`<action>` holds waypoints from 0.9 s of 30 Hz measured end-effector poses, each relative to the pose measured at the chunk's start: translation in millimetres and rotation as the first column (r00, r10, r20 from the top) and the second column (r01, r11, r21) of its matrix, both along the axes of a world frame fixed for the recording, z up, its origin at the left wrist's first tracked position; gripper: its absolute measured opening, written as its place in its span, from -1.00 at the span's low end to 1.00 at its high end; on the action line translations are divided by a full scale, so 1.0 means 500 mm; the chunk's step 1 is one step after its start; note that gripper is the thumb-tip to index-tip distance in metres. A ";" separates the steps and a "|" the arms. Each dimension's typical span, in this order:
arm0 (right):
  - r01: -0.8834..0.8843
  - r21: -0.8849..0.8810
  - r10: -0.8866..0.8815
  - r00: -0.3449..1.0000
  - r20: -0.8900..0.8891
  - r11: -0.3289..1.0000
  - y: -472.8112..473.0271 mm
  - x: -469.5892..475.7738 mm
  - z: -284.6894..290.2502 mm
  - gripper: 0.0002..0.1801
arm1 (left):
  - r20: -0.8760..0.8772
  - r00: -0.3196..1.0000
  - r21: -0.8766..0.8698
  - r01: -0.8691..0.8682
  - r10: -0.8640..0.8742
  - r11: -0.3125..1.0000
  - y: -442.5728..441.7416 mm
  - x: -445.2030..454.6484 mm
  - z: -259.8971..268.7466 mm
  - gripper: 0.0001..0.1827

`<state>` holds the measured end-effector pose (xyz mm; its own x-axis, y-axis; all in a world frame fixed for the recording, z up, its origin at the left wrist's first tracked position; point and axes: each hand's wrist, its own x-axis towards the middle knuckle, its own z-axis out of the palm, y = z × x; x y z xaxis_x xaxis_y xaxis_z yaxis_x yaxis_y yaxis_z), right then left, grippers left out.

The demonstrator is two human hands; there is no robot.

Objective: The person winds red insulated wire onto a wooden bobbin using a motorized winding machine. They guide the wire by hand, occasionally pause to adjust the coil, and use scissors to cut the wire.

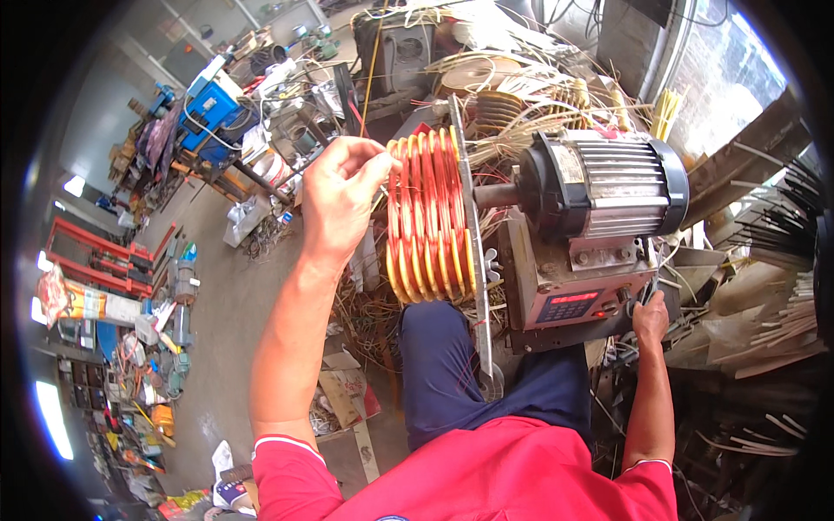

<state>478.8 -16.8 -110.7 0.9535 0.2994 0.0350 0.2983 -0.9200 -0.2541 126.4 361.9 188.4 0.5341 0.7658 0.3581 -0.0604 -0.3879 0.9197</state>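
Reddish copper wire [427,195] is wound in several side-by-side coils on a yellow-rimmed winding former [399,277]. The former sits against an upright metal plate [475,260] on the shaft of an electric motor [619,182]. At the former's upper left edge, my left hand [342,195] pinches thumb and fingertips together on what looks like a strand of the wire. My right hand [651,316] is at the right side of the control box [573,296], by a narrow metal tool [652,283]; its fingers are partly hidden. A red display glows on the box.
Pale strips and tubing [521,84] heap up behind the motor. A steel beam [749,156] slants at the right, beside bundles of rods [791,306]. An opened cardboard box [345,391] lies on the floor by my legs. Farther left are a blue machine [208,114] and a red rack [98,260].
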 end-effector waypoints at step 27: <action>-0.788 0.009 0.768 0.603 0.218 0.616 0.316 -0.435 0.657 -0.59 | -0.110 0.976 0.185 0.206 -0.189 0.961 0.018 -0.007 0.076 -0.98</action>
